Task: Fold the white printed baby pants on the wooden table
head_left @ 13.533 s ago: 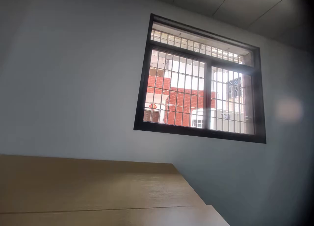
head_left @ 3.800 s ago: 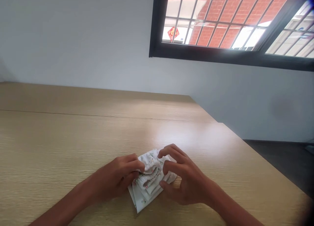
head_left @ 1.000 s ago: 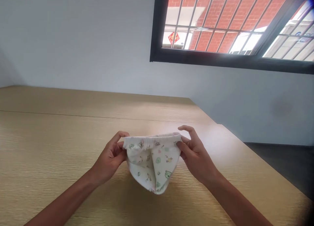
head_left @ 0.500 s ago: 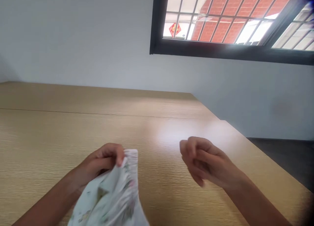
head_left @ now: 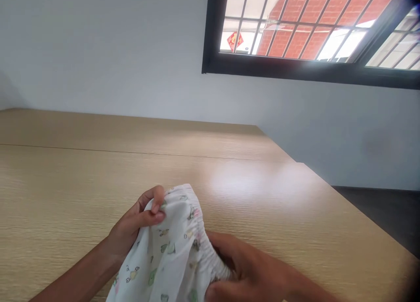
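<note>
A white cloth garment [head_left: 170, 249] with small green, pink and yellow prints hangs between my hands over the near part of the table. Its gathered elastic edge runs down the right side; whether it is trousers or a sleeve I cannot tell. My left hand [head_left: 144, 216] pinches the upper left corner between thumb and fingers. Lower down, my right hand [head_left: 243, 267] grips the elastic edge, its thumb in front and its fingers partly hidden behind the cloth. The garment's lower part runs out of view at the bottom.
The light wood table [head_left: 82, 184] stretches back to a pale wall [head_left: 114, 52], with a seam across it. Its right edge slants down towards a dark floor [head_left: 370, 210]. A dark-framed barred window [head_left: 295, 70] is above.
My right hand, apart from the cloth before, has moved left and down and taken hold of the elastic edge. The garment is now spread wider and raised a little, its printed side facing me.
</note>
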Demonstrator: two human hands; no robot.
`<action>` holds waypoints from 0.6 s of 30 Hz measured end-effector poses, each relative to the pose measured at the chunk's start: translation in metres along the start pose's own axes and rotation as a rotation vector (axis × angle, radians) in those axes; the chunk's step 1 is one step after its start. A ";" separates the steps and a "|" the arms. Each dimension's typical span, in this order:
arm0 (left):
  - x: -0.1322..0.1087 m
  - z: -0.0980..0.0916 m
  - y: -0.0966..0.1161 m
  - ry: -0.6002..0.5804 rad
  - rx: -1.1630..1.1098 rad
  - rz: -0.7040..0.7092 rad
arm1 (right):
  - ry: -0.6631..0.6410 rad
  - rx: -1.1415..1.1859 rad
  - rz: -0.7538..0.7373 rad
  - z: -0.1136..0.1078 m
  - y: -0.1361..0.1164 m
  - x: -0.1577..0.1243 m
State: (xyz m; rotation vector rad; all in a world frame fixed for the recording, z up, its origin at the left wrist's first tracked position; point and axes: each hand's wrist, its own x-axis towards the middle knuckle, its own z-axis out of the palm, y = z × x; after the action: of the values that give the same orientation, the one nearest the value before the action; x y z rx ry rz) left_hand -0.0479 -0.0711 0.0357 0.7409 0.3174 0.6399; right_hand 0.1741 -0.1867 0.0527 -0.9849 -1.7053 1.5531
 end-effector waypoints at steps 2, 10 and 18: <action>0.007 -0.004 0.002 0.096 0.059 -0.012 | 0.171 0.119 0.042 -0.007 0.000 -0.003; 0.024 -0.017 -0.007 0.143 0.848 -0.122 | 0.914 -0.026 0.113 -0.068 0.004 -0.008; 0.032 -0.030 -0.010 0.192 0.929 -0.017 | 1.164 -1.094 -0.354 -0.074 0.018 -0.013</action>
State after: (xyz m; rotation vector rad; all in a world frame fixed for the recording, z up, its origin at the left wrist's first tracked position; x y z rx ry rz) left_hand -0.0338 -0.0405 0.0064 1.5625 0.8219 0.5321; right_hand 0.2454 -0.1582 0.0432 -1.5036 -1.5416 -0.3841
